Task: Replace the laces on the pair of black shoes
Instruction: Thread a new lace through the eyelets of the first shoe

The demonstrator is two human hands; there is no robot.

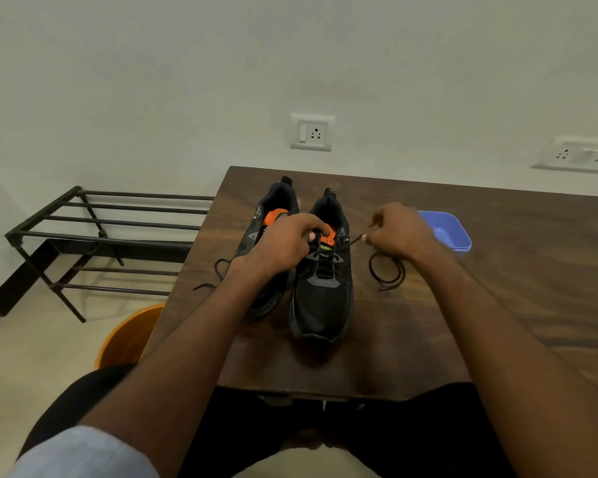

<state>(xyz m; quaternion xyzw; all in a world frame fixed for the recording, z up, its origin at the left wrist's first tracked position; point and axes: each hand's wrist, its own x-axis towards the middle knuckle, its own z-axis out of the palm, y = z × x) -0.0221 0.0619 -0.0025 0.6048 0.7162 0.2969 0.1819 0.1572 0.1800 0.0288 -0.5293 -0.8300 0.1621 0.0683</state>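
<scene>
1. The lace (356, 239) could slip back out of the top eyelets of the right-hand black shoe (321, 284) if the pull from the two sides is uneven; I judge the thin tip easy to lose between the fingers.
2. The loose coil of lace (387, 270) on the desk (497, 288) may snag or knot as it is drawn through.
3. The left hand (283, 246) is curled, pinching lace at the orange tongue (328, 236) and resting across the left-hand shoe (273, 219).
4. The right hand (401, 232) pinches the lace end just right of the shoe, fingers bent.
5. Both shoes stand side by side mid-desk, toes toward the person; a blue tray (453, 232) lies behind the right hand.
</scene>
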